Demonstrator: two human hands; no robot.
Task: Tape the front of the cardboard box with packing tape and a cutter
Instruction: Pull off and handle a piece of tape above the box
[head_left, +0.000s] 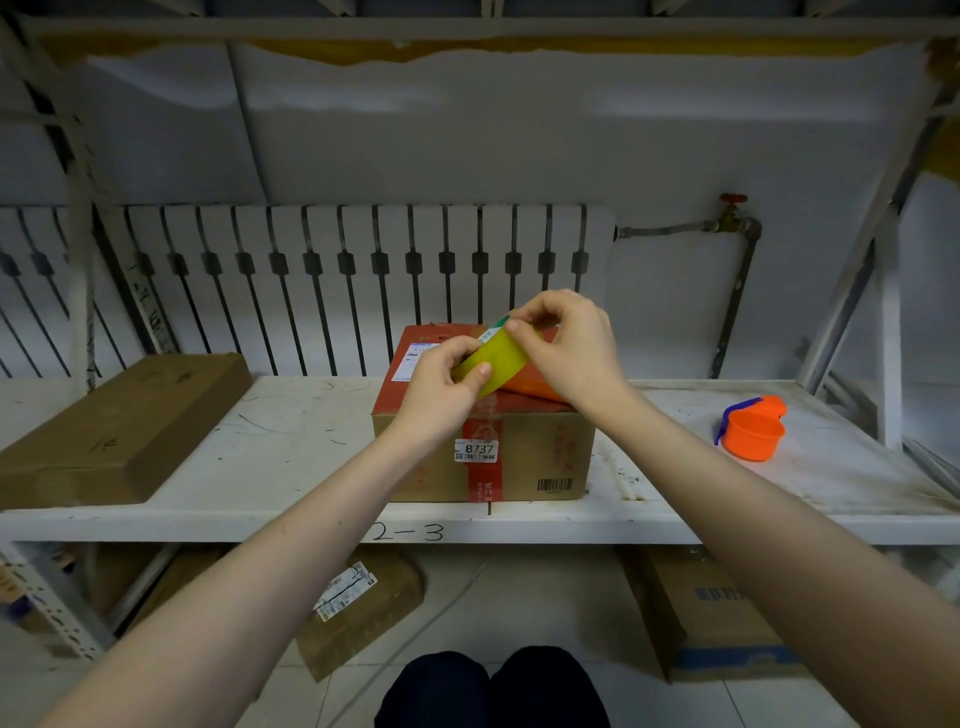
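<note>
A cardboard box (524, 452) with red printed tape and a white label reading 8737 stands on the white shelf, near its front edge. Above its top I hold a yellow roll of packing tape (493, 361) with both hands. My left hand (441, 384) grips the roll's lower left side. My right hand (566, 343) pinches the roll's upper edge, where a small green and white tab shows. An orange tape cutter (753, 426) with a blue handle lies on the shelf to the right, apart from both hands.
A flat brown carton (119, 426) lies on the shelf (291, 467) at the left. A white radiator (337, 280) and a pipe with a red valve (732, 218) stand behind. More cartons (701, 613) sit on the floor below, by my knees.
</note>
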